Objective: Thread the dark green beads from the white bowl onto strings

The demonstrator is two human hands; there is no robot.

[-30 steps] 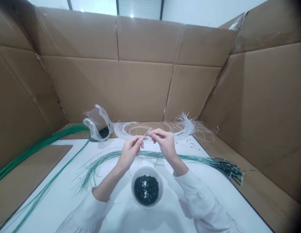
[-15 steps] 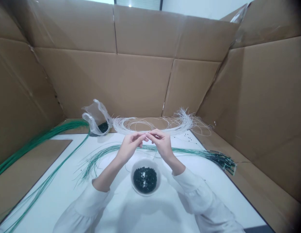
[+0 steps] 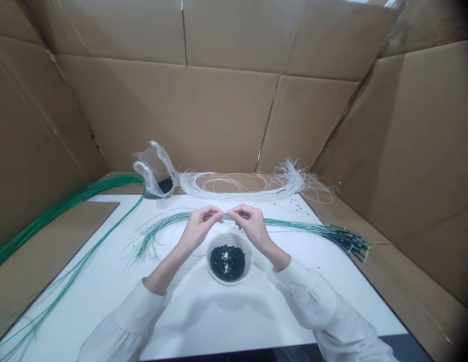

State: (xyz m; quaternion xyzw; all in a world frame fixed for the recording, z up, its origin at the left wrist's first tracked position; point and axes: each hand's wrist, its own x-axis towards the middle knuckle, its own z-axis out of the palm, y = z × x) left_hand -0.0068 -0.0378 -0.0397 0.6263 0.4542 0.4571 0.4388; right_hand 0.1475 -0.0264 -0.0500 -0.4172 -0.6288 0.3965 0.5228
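My left hand (image 3: 201,225) and my right hand (image 3: 249,224) are raised above the far side of a white bowl (image 3: 249,264). Thumb and forefinger of each are pinched, the tips facing each other with a narrow gap between. Whatever they pinch is too small to make out. Small dark green beads (image 3: 227,262) fill the bowl, with a pale patch in the middle. Behind the hands a bundle of green strands (image 3: 294,224) runs across the table, its right end thick with dark pieces (image 3: 349,240).
A coil of white strands (image 3: 241,195) lies along the back. Left of it stands a plastic bag (image 3: 157,163) holding dark beads. More green strands (image 3: 64,208) hang over the left side. Loose beads dot the white table (image 3: 203,314) at back right. Cardboard walls (image 3: 226,115) surround it.
The fingertips, touching before, have drawn slightly apart. My view has tipped downward, so the table's near edge now shows. The bowl and bundles stay in place on the table.
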